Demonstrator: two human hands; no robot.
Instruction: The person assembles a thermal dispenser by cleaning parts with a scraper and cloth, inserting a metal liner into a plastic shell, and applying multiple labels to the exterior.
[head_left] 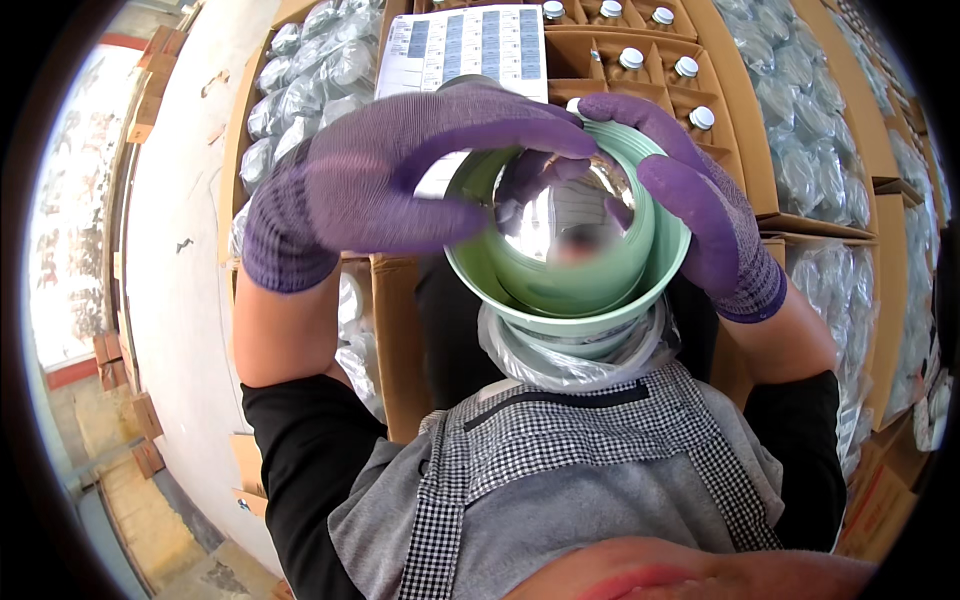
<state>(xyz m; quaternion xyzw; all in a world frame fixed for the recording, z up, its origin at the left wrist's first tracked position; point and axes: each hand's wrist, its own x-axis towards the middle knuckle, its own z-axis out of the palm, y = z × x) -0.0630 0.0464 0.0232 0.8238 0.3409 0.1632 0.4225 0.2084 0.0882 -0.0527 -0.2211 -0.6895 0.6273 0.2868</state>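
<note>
In front of my chest stands a pale green round vessel (476,278) with a wide ridged rim. Nested inside it is a smaller green bowl-shaped piece (560,285) with a shiny, mirror-like metal surface (565,205) facing up. Clear plastic film (560,372) bunches around the vessel's lower part. Purple knitted gloves cover both hands. My left hand (400,170) arches over the vessel's left side, thumb and fingers apart, fingertips near the metal surface's far edge. My right hand (690,190) is curled over the right rim, gripping it. The vessel's underside is hidden.
Beyond the vessel, a printed sheet (465,50) lies on a cardboard carton (725,150) with divided cells holding white-capped bottles (630,62). Plastic-wrapped goods fill cartons at left (310,80) and right (800,120). Wooden pallet pieces (150,85) lie along the far-left floor.
</note>
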